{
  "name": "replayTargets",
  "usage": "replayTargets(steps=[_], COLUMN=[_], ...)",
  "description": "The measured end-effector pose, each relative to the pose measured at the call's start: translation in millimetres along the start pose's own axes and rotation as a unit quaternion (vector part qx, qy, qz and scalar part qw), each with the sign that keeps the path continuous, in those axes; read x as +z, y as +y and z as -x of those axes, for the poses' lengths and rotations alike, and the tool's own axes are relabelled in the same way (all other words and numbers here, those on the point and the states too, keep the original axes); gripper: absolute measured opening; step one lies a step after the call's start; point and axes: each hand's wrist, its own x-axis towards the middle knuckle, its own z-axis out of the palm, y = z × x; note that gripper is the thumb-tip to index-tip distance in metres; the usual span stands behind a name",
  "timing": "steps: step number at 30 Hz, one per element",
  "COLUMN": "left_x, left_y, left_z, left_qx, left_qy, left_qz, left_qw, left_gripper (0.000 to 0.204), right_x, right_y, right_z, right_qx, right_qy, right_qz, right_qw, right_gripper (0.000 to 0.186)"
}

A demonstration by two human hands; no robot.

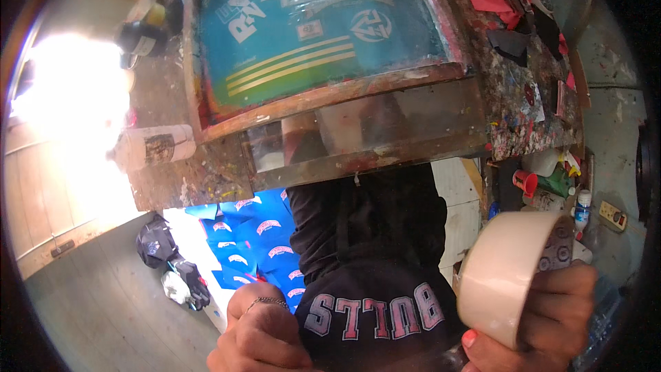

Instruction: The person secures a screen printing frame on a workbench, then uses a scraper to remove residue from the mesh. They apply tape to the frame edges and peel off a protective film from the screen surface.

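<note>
A wide roll of pale, cream-coloured packing tape [499, 279] stands at the lower right, tilted on its side. My right hand [551, 310] grips it, with fingers through its printed core and the thumb at its lower edge. My left hand [258, 331] is at the lower middle, its fingers curled closed; what they hold, if anything, is hidden. Ahead of both hands lies a wooden-framed printing screen [330, 100] with teal mesh, pale designs and yellow stripes. Clear tape strips seem to cross its far part.
The screen rests on a paint-stained wooden table [155, 182]. A whitish plastic bottle [155, 148] lies at its left edge, and red and black scraps [499, 0] at its right. Blue printed sheets [261, 231] are below, left of my lap. A red cup [525, 182] and bottles stand right.
</note>
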Motion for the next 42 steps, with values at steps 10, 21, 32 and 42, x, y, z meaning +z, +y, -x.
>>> replayTargets(steps=[10,21,32,42], left_x=[-9,-1,28,-30], left_y=[-12,-100,-128,-169], left_z=[-12,15,25,3], left_qx=[-0.024,-0.267,-0.251,-0.365], left_qy=[-0.046,0.007,-0.156,-0.141], left_qz=[0.070,-0.146,-0.202,-0.208], left_qw=[0.996,0.953,0.934,0.896], left_gripper=[0.018,0.024,0.016,0.036], right_x=[77,79,132,159], right_y=[110,159,101,110], right_z=[103,119,-12,-4], right_qx=[0.440,0.682,0.245,0.263], right_qy=[0.159,0.031,0.180,0.294], right_qz=[0.070,0.268,-0.108,0.054], right_qw=[0.881,0.680,0.947,0.917], right_gripper=[0.028,0.081,0.043,0.014])
